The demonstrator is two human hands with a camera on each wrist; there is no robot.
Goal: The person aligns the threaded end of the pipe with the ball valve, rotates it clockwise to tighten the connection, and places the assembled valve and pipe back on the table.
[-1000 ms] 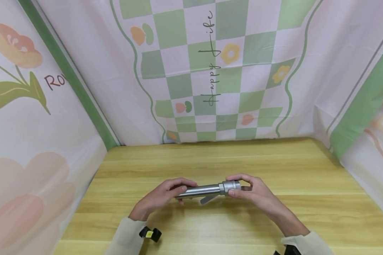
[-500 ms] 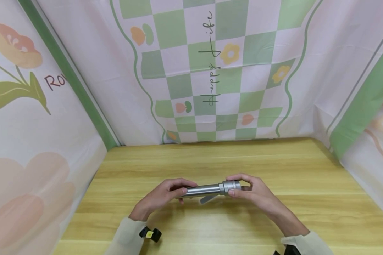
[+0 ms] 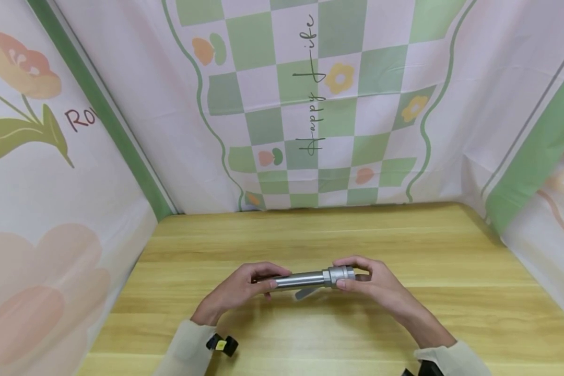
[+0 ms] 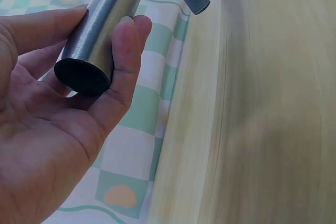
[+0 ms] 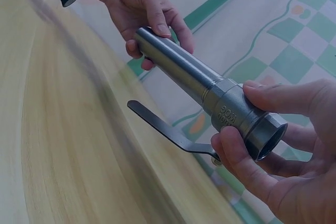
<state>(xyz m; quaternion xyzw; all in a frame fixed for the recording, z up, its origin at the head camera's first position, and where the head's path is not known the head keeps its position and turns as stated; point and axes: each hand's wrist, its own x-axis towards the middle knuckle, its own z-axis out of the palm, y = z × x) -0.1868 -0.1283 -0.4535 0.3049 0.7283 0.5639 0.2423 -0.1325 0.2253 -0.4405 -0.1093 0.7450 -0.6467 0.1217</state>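
Observation:
A brushed steel pipe (image 3: 300, 281) is joined at its right end to a metal ball valve (image 3: 338, 275). My left hand (image 3: 237, 288) grips the pipe's free end, thumb on the near side and fingers behind. That end looks dark in the left wrist view, where the pipe (image 4: 102, 30) lies between thumb and fingers. My right hand (image 3: 382, 282) holds the valve body between thumb and fingers. In the right wrist view, raised lettering shows on the valve (image 5: 231, 107), and its open mouth faces my palm. A flat lever (image 5: 157, 125) slants below the pipe, back towards my left hand.
Pipe and valve are held over a wooden table (image 3: 310, 334). Printed cloth (image 3: 338, 156) hangs behind its far edge, with more cloth panels at the left (image 3: 75, 198) and right (image 3: 545, 240). A dark device (image 3: 222, 344) is strapped at the left wrist.
My left thumb has slid slightly down and to the right on the pipe. The right hand and the valve stay in place.

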